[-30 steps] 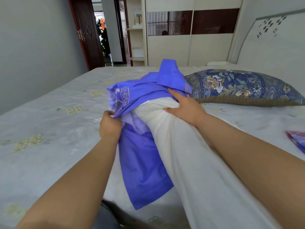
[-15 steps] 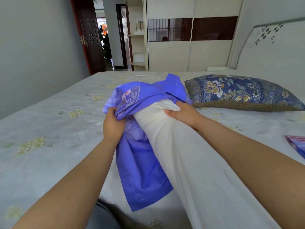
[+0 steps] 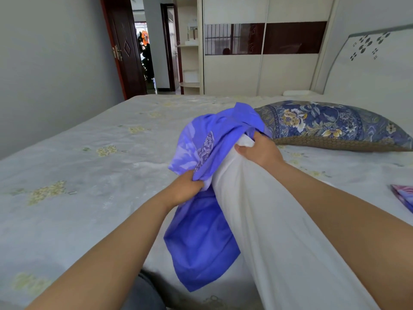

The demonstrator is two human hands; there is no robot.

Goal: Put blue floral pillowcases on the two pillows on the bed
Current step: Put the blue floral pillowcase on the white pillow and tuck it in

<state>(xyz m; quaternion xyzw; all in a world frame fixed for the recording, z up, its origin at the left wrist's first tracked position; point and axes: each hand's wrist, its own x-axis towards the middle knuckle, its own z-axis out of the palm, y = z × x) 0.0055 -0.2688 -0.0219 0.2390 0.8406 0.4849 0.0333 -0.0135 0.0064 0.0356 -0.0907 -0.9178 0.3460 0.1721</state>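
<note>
Left hand [image 3: 186, 186]: pinches the pillowcase [image 3: 201, 238] edge.
Right hand [image 3: 260, 151]: grips the pillow [image 3: 279, 231] end.
Risk: bunched cloth could snag the corner; the edge may slip free.

Bright, even daylight; sharp centre, bent edges

Soft light fills the room with no hard shadows; only a faint shade lies on the bed [image 3: 67, 175] below the left hand [image 3: 185, 189] under the hanging pillowcase [image 3: 201, 238]. Far beyond the hands, the glossy dark wardrobe panel [image 3: 290, 38] carries window reflections. The wide lens bows the door frame [image 3: 111, 48] and headboard [image 3: 368, 63] and stretches both forearms; the right hand [image 3: 261, 151] is crisp.
</note>
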